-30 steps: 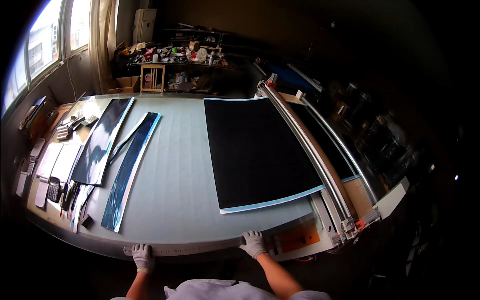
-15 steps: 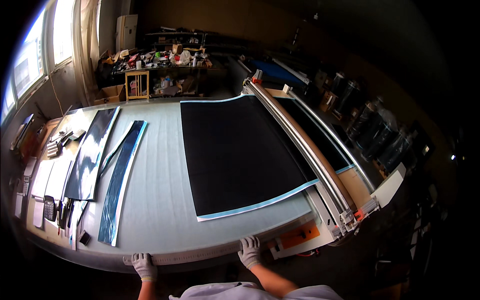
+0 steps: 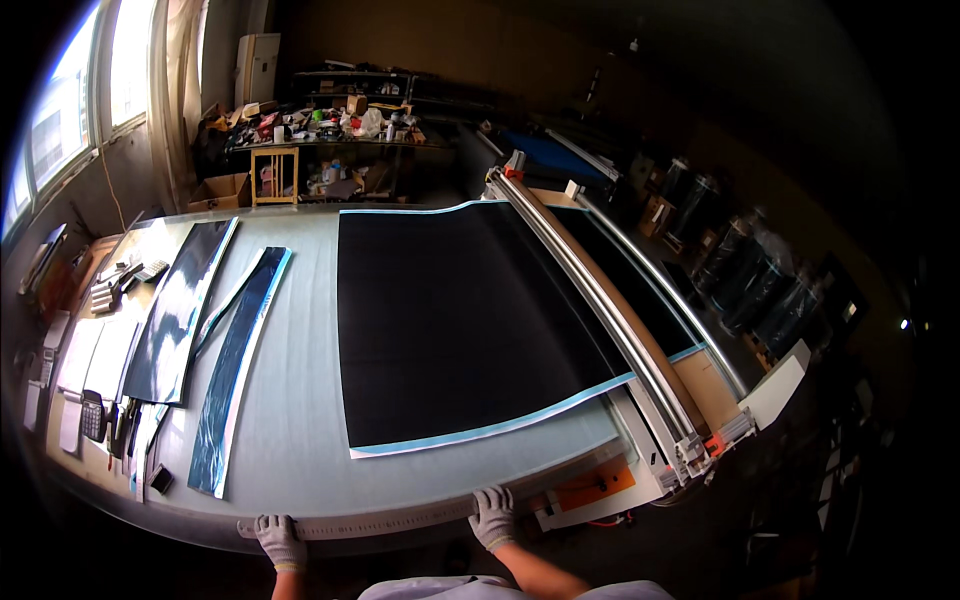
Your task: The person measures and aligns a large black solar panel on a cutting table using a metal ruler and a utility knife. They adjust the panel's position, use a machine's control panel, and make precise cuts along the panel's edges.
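Observation:
A long metal ruler [image 3: 390, 522] lies along the near edge of the pale table [image 3: 290, 400]. My left hand [image 3: 279, 541], in a grey knitted glove, has its fingers curled over the ruler near its left end. Farther along to the right, my gloved right hand [image 3: 492, 518] grips the same ruler; the undersides of both hands are hidden. Beyond them a wide black sheet [image 3: 460, 330] with light blue borders lies flat, apart from both hands. Its right side runs under the metal rollers [image 3: 605, 310] of a machine across the table.
Dark glossy film strips [image 3: 240, 370] lie on the left of the table, near a calculator [image 3: 93, 415] and papers. An orange panel [image 3: 597, 488] sits below the machine's near end. At the back stands a cluttered bench [image 3: 340, 135]; wrapped rolls [image 3: 745, 260] stand at right.
The black sheet has slid leftward out from the rollers, so more of it covers the table. Both hands stay on the ruler, with the view shifting slightly.

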Tool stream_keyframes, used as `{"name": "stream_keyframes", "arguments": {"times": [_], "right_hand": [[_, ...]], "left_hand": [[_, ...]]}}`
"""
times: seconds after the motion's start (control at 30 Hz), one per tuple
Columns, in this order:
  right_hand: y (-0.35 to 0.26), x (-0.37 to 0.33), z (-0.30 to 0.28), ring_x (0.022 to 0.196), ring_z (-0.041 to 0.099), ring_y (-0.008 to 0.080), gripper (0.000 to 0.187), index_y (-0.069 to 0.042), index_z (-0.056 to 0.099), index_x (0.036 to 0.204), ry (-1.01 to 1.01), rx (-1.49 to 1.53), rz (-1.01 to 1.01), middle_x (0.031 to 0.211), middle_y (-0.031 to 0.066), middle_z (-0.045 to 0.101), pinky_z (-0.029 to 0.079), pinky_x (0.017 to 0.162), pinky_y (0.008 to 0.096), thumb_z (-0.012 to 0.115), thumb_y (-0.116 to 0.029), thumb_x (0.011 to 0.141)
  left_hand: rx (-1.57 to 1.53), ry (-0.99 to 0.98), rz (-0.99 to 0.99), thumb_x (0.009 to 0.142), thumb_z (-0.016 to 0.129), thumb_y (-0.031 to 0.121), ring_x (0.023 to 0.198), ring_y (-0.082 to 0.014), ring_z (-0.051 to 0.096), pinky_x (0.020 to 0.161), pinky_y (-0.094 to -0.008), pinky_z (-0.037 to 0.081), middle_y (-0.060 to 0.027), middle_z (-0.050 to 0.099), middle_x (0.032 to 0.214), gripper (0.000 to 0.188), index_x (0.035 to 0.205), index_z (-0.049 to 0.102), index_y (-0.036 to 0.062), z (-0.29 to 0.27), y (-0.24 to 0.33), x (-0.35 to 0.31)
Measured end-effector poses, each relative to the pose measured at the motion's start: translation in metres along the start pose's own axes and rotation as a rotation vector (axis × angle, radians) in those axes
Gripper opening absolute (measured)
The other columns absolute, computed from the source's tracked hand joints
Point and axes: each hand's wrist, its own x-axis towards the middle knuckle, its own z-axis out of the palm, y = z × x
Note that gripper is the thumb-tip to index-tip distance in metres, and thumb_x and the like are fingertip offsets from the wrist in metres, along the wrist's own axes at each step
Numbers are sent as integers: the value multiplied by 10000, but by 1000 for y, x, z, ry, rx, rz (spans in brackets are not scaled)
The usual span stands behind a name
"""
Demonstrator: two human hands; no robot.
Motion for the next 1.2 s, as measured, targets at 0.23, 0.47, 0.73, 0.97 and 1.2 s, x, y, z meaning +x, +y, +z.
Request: {"name": "stream_keyframes", "arguments": {"times": [0.23, 0.47, 0.73, 0.97, 1.2], "right_hand": [[0, 1, 0, 1274, 432, 378, 635, -86, 543, 1260, 2, 6, 2, 1253, 140, 510, 307, 1111, 568, 751, -262, 686], [1, 3, -1, 1259, 442, 371, 627, -84, 548, 1246, 10, 17, -8, 1238, 141, 515, 314, 1104, 567, 750, -255, 678], [-1, 5, -4, 1245, 452, 371, 605, -76, 541, 1232, 23, 37, -22, 1232, 145, 515, 318, 1099, 564, 734, -240, 683], [-1, 5, -4, 1247, 451, 372, 596, -79, 542, 1229, 22, 31, -23, 1232, 146, 520, 315, 1101, 569, 726, -246, 688], [-1, 4, -2, 1249, 450, 371, 607, -82, 542, 1234, 24, 33, -16, 1233, 142, 520, 316, 1101, 571, 733, -253, 684]], "left_hand": [[18, -18, -5, 701, 588, 82, 1025, -401, 538, 989, -516, 398, -175, 572, 931, 126, 817, 562, 40, -3, 3, 2], [18, -26, -1, 665, 590, 70, 1029, -389, 528, 997, -505, 389, -161, 564, 915, 150, 812, 562, 59, 8, -7, -4], [9, 35, -6, 676, 577, 68, 980, -381, 544, 987, -505, 401, -154, 562, 850, 103, 775, 556, 49, -5, 6, 4], [4, 28, -27, 698, 587, 79, 1042, -400, 530, 986, -520, 397, -172, 574, 922, 113, 802, 568, 39, 1, 2, -1], [7, 2, -25, 711, 586, 84, 1057, -405, 527, 1006, -523, 389, -173, 578, 947, 122, 823, 573, 36, 0, 2, 0]]}}
